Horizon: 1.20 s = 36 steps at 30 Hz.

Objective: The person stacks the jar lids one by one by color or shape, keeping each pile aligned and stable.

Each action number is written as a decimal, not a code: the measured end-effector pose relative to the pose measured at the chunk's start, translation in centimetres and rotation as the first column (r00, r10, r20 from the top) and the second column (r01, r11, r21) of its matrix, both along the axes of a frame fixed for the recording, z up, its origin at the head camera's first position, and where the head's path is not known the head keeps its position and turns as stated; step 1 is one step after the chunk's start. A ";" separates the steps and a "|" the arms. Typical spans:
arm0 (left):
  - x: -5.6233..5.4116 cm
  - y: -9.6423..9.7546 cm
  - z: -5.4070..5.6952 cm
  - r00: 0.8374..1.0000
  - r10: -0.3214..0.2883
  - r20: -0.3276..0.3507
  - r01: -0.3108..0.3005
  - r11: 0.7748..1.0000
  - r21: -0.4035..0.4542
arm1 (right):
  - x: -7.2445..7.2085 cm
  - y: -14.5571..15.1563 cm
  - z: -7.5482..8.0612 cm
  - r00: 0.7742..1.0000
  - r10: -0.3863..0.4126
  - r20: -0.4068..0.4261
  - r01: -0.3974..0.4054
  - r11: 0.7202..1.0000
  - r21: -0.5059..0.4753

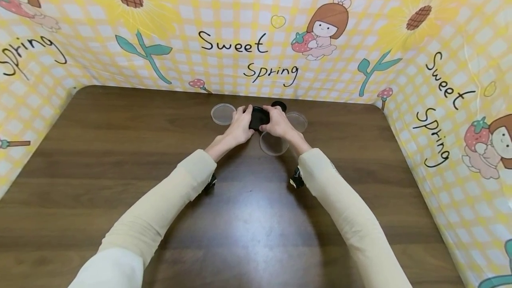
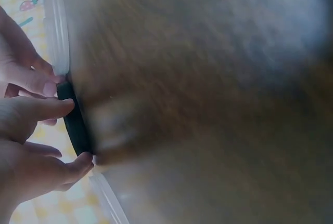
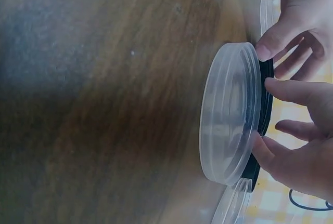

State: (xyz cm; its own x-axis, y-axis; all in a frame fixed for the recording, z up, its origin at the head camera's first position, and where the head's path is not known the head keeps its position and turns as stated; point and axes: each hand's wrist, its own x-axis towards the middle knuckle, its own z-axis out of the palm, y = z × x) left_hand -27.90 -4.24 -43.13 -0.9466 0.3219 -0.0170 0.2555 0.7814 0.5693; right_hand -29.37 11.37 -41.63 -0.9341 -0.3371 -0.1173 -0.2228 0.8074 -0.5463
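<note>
"Sleeves, lower left and lower right. Next?"

"One clear dish, just below frame centre, worktop showing through."

"And the grip?"

"Left hand and right hand both grip, fingers partly curled, opposite edges of a black disc, mid-frame between them."

"Beyond?"

"Second clear dish left, third clear dish right, black round piece behind."

Black handwritten-style lettering reads "Sweet Spring", on two lines, across the back of a yellow-and-white checked wall covering. "Sweet Spring" appears again, slanting downward, on its right side. On its left side, "Spring" meets the head view's edge.
</note>
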 end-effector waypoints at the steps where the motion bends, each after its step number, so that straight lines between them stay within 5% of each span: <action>1: -0.1 -0.1 -0.1 1.000 0.000 0.001 0.000 1.000 -0.006 | -0.1 0.0 -0.1 1.000 0.002 0.003 -0.002 1.000 0.006; 11: -0.5 -0.2 -0.2 1.000 0.029 -0.005 -0.029 0.999 0.035 | -0.3 -0.2 -0.4 1.000 -0.010 0.007 0.010 0.999 0.032; 29: -0.6 -0.9 0.6 0.996 0.081 -0.027 -0.075 0.984 0.161 | -0.1 0.8 0.5 0.999 0.033 -0.030 -0.035 0.996 -0.078; 36: -0.5 -2.0 0.6 0.998 0.065 0.007 -0.065 0.973 0.222 | 0.3 1.2 0.9 0.999 0.027 0.044 -0.020 0.987 -0.161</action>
